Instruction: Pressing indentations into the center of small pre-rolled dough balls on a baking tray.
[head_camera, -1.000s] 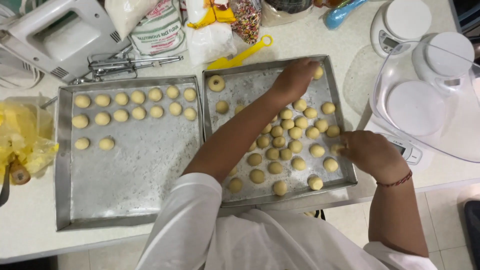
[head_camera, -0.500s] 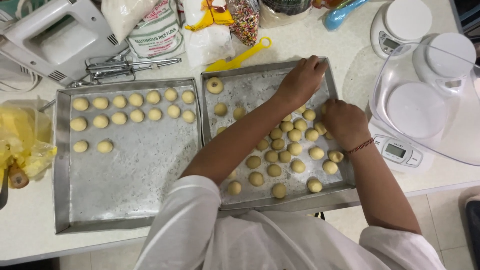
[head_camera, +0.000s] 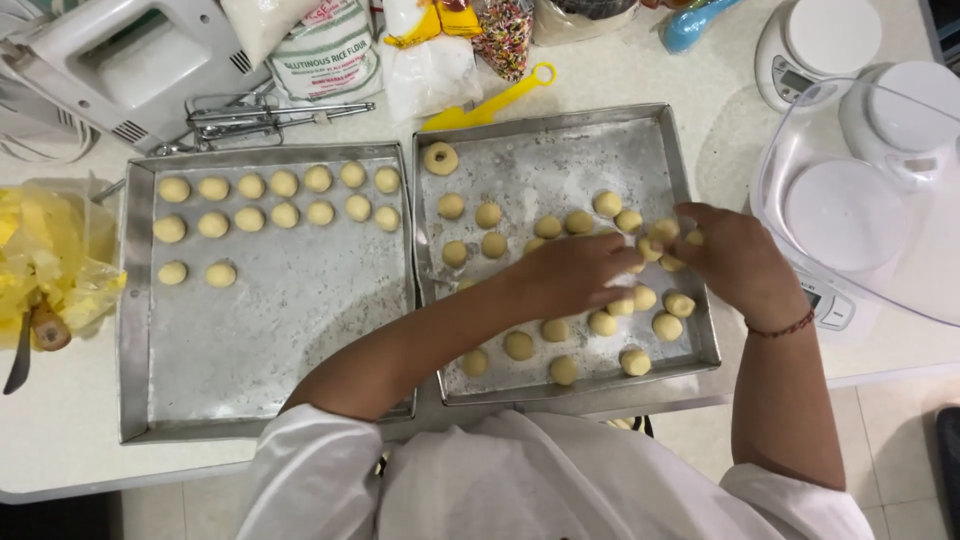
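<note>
The fingers (head_camera: 618, 262) of our left hand (head_camera: 575, 275) are lying flat and loosely spread over the dough balls (head_camera: 603, 322) in the middle of the right tray (head_camera: 684, 200), touching them but not closed around any one that we can see. The fingers of our right hand (head_camera: 735, 255) are pinching one small dough ball (head_camera: 664, 232) near the tray's right edge.

A second ago our left hand was reaching up to the tray's far right corner while the right was hovering low by the right edge. Now we are bringing both hands together over the cluster, almost touching each other. We judge that we are gathering and picking through the crowded balls here, not placing them.

The left tray (head_camera: 135, 300) is holding its neat rows of dough balls (head_camera: 283, 198) along the far edge, unchanged, with much of its floured surface bare. One ring-shaped piece (head_camera: 440, 158) is sitting alone in the right tray's far left corner. Along the desk's (head_camera: 60, 420) far edge, the hand mixer (head_camera: 90, 60), its beaters (head_camera: 260, 118) and the flour bag (head_camera: 325, 55) are staying put, as is the yellow bag (head_camera: 55, 265) at the left edge.
</note>
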